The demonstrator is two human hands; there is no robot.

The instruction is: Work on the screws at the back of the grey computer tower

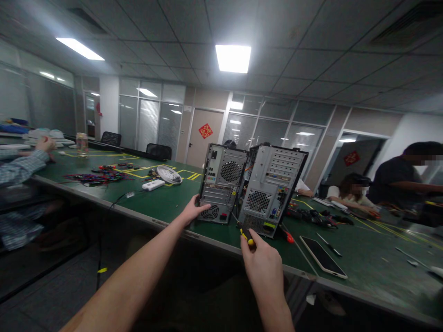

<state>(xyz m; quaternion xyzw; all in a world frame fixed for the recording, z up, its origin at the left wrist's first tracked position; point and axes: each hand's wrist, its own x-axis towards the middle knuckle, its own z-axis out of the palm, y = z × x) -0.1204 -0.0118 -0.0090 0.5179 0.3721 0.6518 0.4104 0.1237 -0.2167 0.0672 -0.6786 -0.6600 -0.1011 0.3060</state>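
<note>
Two desktop computer cases stand upright side by side, their rear panels facing me. My left hand [194, 210] grips the lower left edge of the left computer case [218, 199], its thumb across the rear panel near a round fan grille [209, 212]. The other fingers are partly hidden along the side. In my right hand [265, 258] is a yellow-and-black screwdriver [247, 235], its shaft angled up toward the gap between the cases. I cannot tell whether the tip touches metal. The right computer case [260, 186] stands just beyond it.
Right of the cases lie a phone [323, 256], a pen [328, 244] and a red-tipped tool [289, 237]. A white power strip [153, 185], a white fan cover [169, 174] and tangled cables [104, 175] lie to the left. Other people sit at both ends of the green table [166, 203].
</note>
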